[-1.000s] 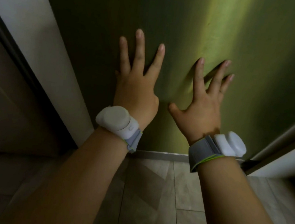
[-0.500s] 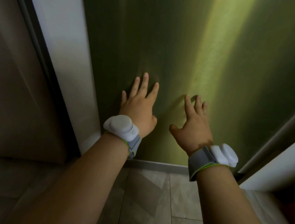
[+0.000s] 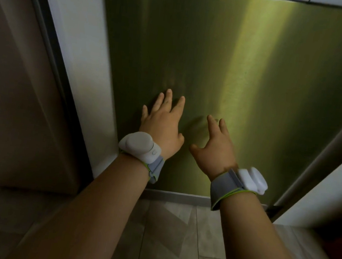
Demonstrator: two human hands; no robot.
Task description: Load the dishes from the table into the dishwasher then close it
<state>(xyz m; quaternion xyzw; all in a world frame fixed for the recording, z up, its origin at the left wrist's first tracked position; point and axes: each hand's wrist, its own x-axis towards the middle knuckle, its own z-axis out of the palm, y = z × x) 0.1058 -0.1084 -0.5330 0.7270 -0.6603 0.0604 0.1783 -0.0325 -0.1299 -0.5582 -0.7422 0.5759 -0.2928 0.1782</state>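
I see both my hands flat on the lower dishwasher door (image 3: 228, 61), fingers straight: left hand (image 3: 162, 124) near its left edge, right hand (image 3: 215, 147) beside it, above the bottom edge.

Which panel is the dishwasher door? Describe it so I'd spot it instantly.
Find the wood-look floor; the dishwasher door rises from it at centre, behind both hands. It is the brushed metal panel with a greenish sheen, unlike the plain white strip on its left.
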